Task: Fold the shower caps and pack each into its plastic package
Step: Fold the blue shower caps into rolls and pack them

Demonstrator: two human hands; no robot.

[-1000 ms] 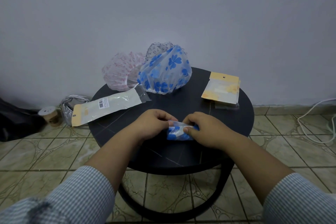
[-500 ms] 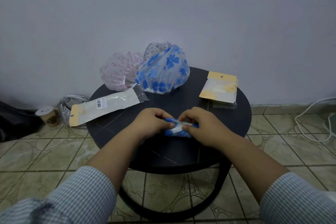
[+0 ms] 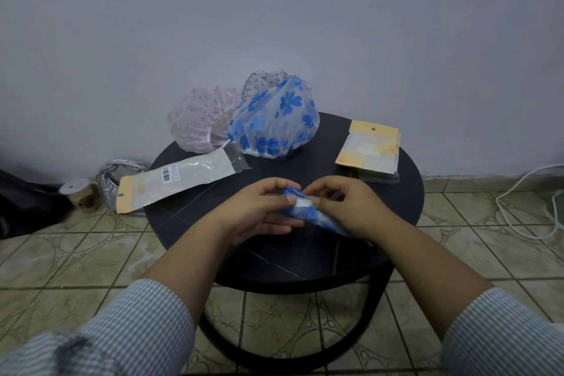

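Observation:
A folded blue-flowered shower cap (image 3: 308, 213) is held just above the round black table (image 3: 189, 217). My left hand (image 3: 262, 207) pinches its left end between thumb and fingers, and my right hand (image 3: 351, 207) grips its right part, which is mostly hidden. A long plastic package (image 3: 180, 180) with a barcode lies at the table's left, overhanging the edge. A stack of shorter yellow-topped packages (image 3: 370, 148) lies at the right rear. At the back stand a puffed blue-flowered cap (image 3: 274, 122), a red-patterned cap (image 3: 198, 120) and a dark-dotted cap (image 3: 262, 81) behind them.
A grey wall rises close behind the table. On the tiled floor at the left sit a small round jar (image 3: 80, 194), a silvery bag (image 3: 114, 175) and a dark bag (image 3: 21, 204). A white cable (image 3: 518, 207) loops on the floor at the right.
Both hands have lifted the folded cap slightly off the table and tilted it, its left end higher. My left fingers have spread out beneath it.

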